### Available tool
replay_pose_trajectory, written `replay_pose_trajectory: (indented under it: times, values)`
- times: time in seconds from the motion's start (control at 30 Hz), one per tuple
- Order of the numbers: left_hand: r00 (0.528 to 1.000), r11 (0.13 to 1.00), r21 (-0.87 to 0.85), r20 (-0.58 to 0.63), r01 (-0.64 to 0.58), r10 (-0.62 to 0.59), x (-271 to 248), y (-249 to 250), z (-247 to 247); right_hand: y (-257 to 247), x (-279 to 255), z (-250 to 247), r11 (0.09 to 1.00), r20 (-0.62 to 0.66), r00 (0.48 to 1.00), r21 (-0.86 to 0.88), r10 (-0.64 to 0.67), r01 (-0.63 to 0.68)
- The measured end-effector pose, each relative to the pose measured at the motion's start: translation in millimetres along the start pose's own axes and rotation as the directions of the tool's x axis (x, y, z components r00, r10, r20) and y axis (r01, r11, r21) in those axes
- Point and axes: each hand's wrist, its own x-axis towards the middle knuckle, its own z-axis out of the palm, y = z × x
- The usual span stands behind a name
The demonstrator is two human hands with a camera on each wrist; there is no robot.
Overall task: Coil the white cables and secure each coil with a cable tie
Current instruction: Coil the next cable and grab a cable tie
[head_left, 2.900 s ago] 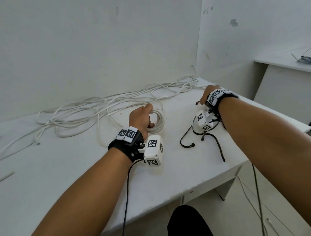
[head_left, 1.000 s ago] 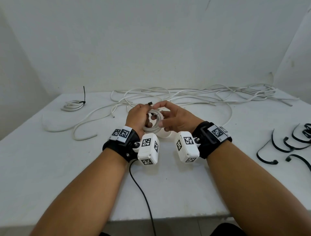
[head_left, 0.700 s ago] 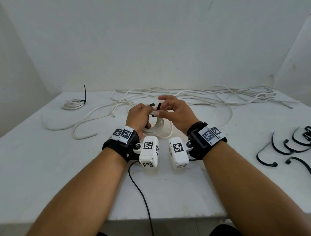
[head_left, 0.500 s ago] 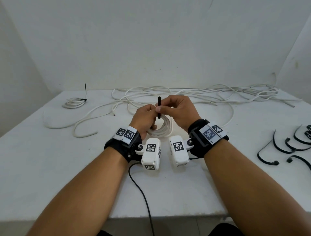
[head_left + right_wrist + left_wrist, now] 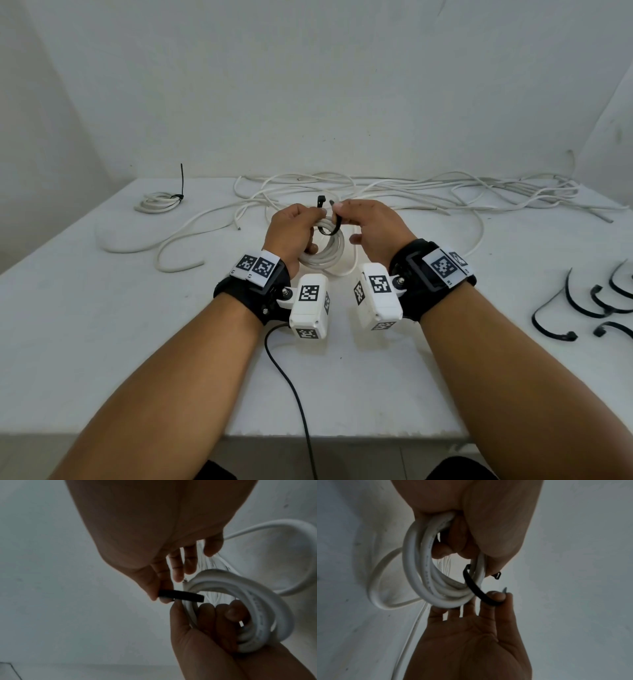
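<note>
A small white cable coil [image 5: 325,248] hangs in my left hand [image 5: 310,222], whose fingers curl through its middle [image 5: 223,615]. A black cable tie [image 5: 335,224] loops under one side of the coil [image 5: 426,577]. The tie's head end [image 5: 496,575] sticks out by my left thumb. My right hand [image 5: 342,214] pinches the tail of the tie [image 5: 181,596] between thumb and forefinger, the other fingers spread. The two ends of the tie [image 5: 477,589] stand apart above the coil. One loose loop of the cable trails onto the table.
A finished coil [image 5: 159,202] with a black tie lies at the back left of the white table [image 5: 102,325]. Loose white cables [image 5: 428,192] sprawl along the back. Several spare black ties [image 5: 582,305] lie at the right. A black wire [image 5: 291,383] runs off the front edge.
My right hand left the spare ties at the right and brought one to the coil. The tie, upright half a second ago, is now bent round the coil strands.
</note>
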Motion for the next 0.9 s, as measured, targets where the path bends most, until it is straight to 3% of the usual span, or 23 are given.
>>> replay_pose_trajectory:
  times: [0.3, 0.5, 0.67, 0.9]
  values:
    - [0.996, 0.997, 0.072, 0.087, -0.040, 0.033, -6.0, -0.2, -1.1, 3.6, 3.1, 0.9, 0.998, 0.036, 0.997, 0.011, 0.068, -0.069]
    - [0.994, 0.991, 0.117, 0.094, -0.062, 0.052, -8.2, -0.2, -0.7, 3.9, 3.5, 1.2, 0.995, 0.027, 0.995, 0.021, 0.092, -0.093]
    - [0.985, 0.952, 0.258, 0.088, -0.165, 0.147, -8.0, 0.0, -1.6, 4.3, 2.6, 0.9, 0.995, 0.000, 0.996, 0.033, 0.092, -0.092]
    - [0.986, 0.955, 0.249, 0.077, -0.161, 0.146, -8.9, 2.5, -2.9, 2.5, 1.3, 2.1, 0.989, 0.022, 0.989, 0.028, 0.143, -0.144]
